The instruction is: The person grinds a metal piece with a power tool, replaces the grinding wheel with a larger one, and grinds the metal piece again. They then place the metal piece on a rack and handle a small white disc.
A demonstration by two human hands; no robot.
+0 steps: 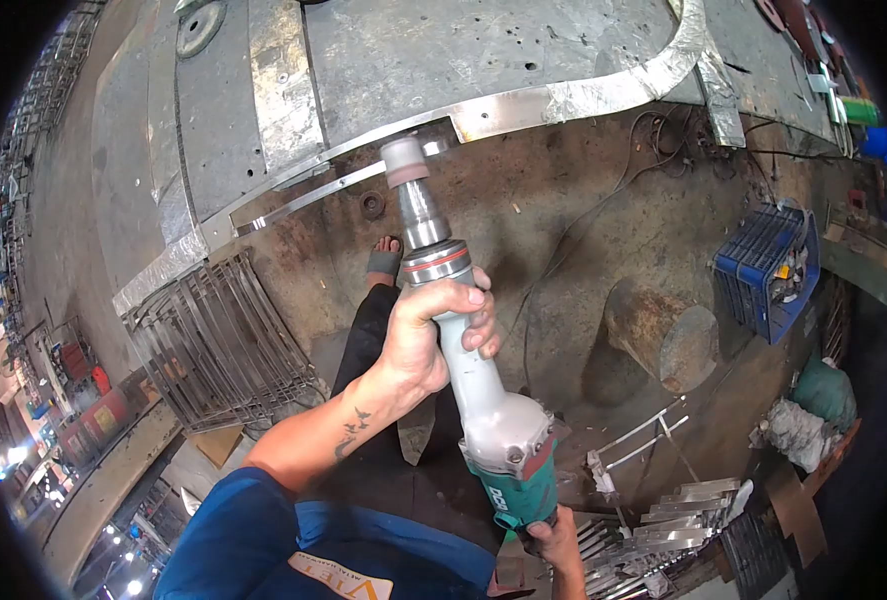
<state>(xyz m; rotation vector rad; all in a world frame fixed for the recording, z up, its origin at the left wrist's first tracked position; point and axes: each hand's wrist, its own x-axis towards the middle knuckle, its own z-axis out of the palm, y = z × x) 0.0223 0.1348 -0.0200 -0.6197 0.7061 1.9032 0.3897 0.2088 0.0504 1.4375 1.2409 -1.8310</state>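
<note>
A grey and green die grinder slants across the middle of the view, its nose pointing up toward the bench. My left hand is wrapped round the grey neck, just behind the silver collar with a red ring. Lower down, my right hand grips the green rear end, partly hidden behind the tool body. The pale cylindrical grinding stone at the tip looks slightly blurred. It overlaps a thin, shiny metal strip that runs along the front of the metal bench.
Bundled metal frames stand at left below the bench edge. On the floor at right are a log-like round block and a blue crate holding small items. Cables trail across the floor. Metal pieces are stacked at lower right.
</note>
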